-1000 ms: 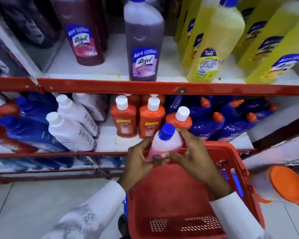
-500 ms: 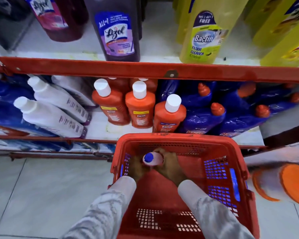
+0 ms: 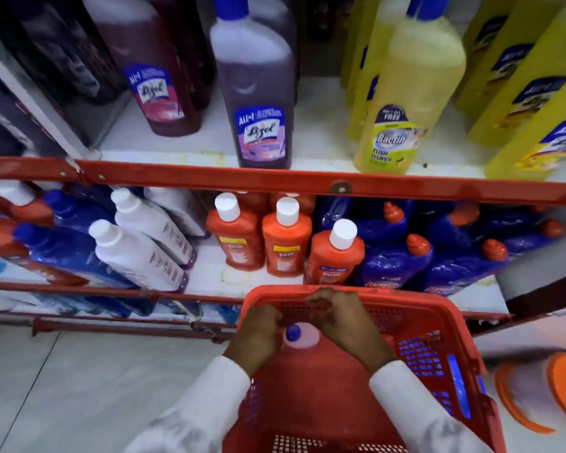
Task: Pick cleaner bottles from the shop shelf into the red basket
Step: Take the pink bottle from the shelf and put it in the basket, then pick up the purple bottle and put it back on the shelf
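Observation:
A pink cleaner bottle (image 3: 303, 336) with a blue cap stands upright inside the red basket (image 3: 438, 325), near its far wall. My left hand (image 3: 258, 335) curls against the bottle's neck on the left side. My right hand (image 3: 343, 325) hovers just right of the bottle, its fingers loosely bent over the far rim and not clearly gripping anything. On the lower shelf just beyond the basket stand orange Bactin bottles (image 3: 335, 253) with white caps. Purple Lizol (image 3: 258, 103) and yellow floor cleaner bottles (image 3: 406, 103) stand on the upper shelf.
White bottles (image 3: 138, 246) and blue bottles (image 3: 66, 250) lean at the lower shelf's left; blue bottles with orange caps (image 3: 415, 256) fill its right. A red shelf rail (image 3: 275, 184) runs above them. An orange-lidded object (image 3: 562, 387) lies at right. Pale floor tiles (image 3: 79, 387) show at left.
The pink bottle went from above the basket rim down into the basket. My hands have since risen and spread a little, and the view tilted up.

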Motion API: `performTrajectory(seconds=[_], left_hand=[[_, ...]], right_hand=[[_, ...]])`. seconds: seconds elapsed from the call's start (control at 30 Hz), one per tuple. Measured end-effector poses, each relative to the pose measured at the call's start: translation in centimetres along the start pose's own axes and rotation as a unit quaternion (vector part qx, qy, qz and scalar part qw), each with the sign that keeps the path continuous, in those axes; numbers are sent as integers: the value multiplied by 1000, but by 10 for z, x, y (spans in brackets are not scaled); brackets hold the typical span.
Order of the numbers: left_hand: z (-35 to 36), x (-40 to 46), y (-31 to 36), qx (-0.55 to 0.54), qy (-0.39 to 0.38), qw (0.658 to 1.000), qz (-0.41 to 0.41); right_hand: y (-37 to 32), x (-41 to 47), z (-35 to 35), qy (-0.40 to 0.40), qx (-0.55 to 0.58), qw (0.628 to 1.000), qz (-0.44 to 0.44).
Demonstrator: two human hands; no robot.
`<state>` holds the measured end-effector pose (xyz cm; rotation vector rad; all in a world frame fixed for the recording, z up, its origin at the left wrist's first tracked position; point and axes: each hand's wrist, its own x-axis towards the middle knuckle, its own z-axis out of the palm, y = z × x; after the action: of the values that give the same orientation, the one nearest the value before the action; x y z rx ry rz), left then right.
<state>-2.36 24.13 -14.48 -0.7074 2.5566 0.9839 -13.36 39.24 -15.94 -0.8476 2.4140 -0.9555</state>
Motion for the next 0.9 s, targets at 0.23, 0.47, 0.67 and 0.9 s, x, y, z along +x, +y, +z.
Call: performTrajectory(seconds=[0.23,0.47,0.67,0.9], left_hand=[[-134,-37,53,72,378,887,256],[-189,0,29,124,416,875,214],[-189,25,3,188,356,900,166],[-189,31,-7,138,349,907,193]], right_hand=[[-138,21,-78,271,126,945,-137],[-226,77,-81,474,113,865,-121],[-255,133,-68,433,163,886,-30],[-253,128,-98,379,305,867,-109]])
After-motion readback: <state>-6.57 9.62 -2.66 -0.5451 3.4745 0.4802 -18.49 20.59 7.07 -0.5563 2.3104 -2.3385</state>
